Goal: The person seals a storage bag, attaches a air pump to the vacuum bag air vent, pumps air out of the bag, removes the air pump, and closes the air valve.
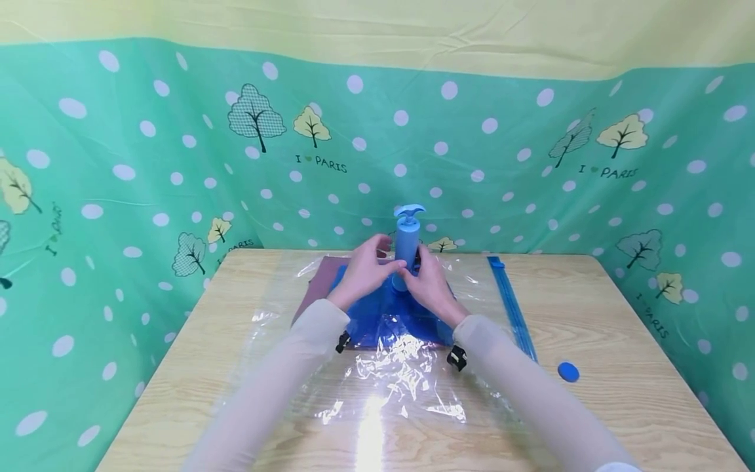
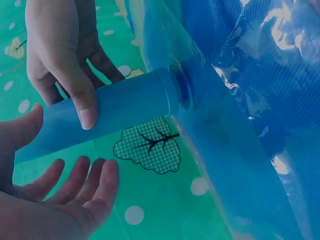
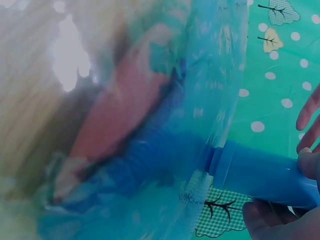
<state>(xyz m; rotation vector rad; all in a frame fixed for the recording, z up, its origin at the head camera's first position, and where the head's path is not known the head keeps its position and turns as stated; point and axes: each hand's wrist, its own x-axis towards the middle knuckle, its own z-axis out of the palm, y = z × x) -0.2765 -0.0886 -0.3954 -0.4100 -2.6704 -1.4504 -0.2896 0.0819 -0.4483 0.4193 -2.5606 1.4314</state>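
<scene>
Pump (image 1: 407, 242): blue, cylindrical, upright; lighter curved handle (image 1: 409, 210).

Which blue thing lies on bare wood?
The disc, right of the bag; the pump stands on it, the zip edges it, the cloth is inside.

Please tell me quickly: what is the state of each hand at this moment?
Left hand: open, fingers relaxed near the blue pump; whether its thumb touches cannot be told.
Right hand: closed, holding the blue pump.
</scene>
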